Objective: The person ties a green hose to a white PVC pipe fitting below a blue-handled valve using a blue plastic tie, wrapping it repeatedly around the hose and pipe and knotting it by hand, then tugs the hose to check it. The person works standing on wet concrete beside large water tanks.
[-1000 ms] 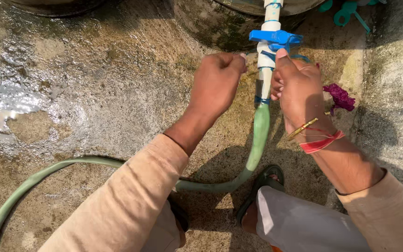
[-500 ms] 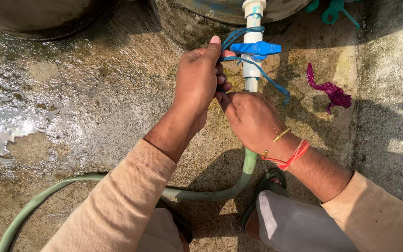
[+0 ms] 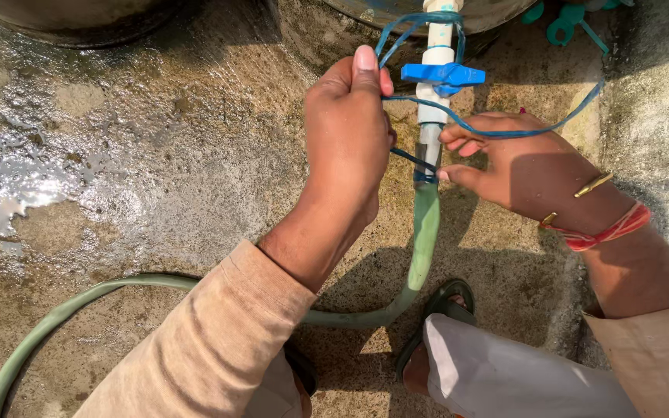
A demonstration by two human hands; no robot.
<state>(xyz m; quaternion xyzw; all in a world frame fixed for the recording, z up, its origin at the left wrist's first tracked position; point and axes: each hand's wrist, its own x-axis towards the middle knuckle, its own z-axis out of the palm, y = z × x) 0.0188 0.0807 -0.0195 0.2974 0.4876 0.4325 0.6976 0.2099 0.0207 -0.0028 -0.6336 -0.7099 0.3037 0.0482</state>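
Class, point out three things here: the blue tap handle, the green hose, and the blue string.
blue tap handle [image 3: 443, 75], head view, centre of the handle.
green hose [image 3: 426, 232], head view, upright stretch below the tap.
blue string [image 3: 505, 133], head view, strand over the right hand.

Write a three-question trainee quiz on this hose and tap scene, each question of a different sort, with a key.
1. True or false: the green hose joins the lower end of the white pipe.
2. What colour is the tap handle? A red, B blue, C yellow.
3. What does the left hand grip?

Key: 1 true. 2 B. 3 The blue cord, which wraps the hose joint and also runs over the right hand.
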